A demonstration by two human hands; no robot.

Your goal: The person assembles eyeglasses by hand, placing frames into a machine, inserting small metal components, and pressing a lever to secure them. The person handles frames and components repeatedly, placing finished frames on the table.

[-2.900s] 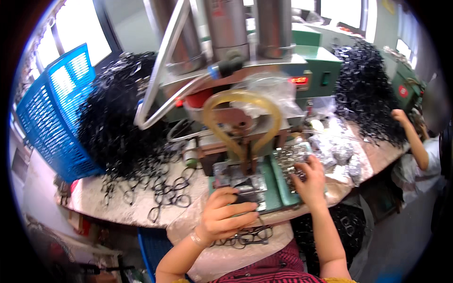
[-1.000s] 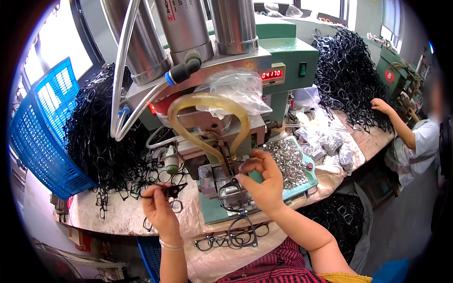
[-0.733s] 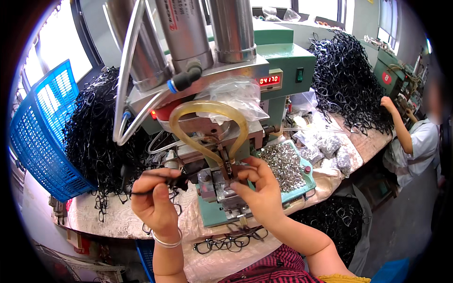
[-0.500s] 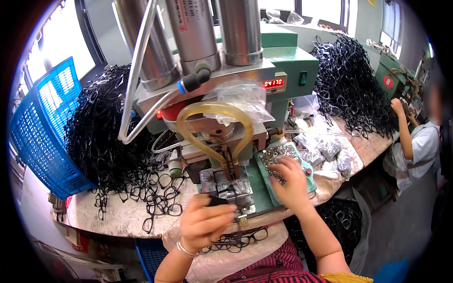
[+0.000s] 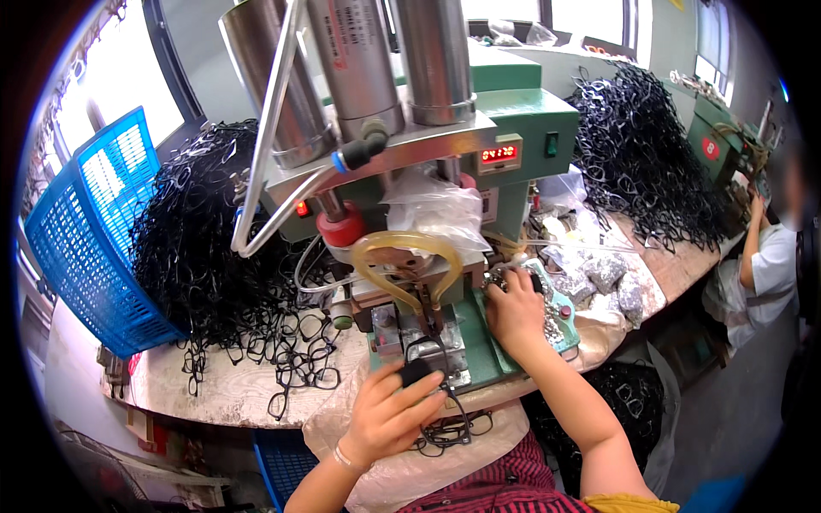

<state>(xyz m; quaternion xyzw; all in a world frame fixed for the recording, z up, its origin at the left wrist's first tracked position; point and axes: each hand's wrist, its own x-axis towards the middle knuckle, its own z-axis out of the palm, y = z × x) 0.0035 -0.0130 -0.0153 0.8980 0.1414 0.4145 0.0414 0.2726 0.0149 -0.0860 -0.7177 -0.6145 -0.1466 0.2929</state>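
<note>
My left hand (image 5: 396,415) is closed on a black eyeglass frame (image 5: 463,412) at the front of the press. One end of that frame reaches up under the press head (image 5: 430,321), over the metal fixture (image 5: 453,355). A black cover sits on one of its fingers. My right hand (image 5: 517,321) reaches over the green tray (image 5: 568,340) of small metal parts (image 5: 552,329). Its fingers are bent together with the tips down at the tray's far left part; whatever they pinch is hidden. A black cover shows at one fingertip.
Large heaps of black eyeglass frames lie left (image 5: 201,222) and right (image 5: 641,162). A blue plastic basket (image 5: 94,239) leans at the left. Bags of small parts (image 5: 603,274) rest beyond the tray. More frames (image 5: 436,436) lie on my lap cover. Another person (image 5: 765,256) works at far right.
My right hand has moved up and left over the tray, its fingers now bent down. My left hand has shifted slightly right and down with the eyeglass frame. The press's red-collared part appears lower.
</note>
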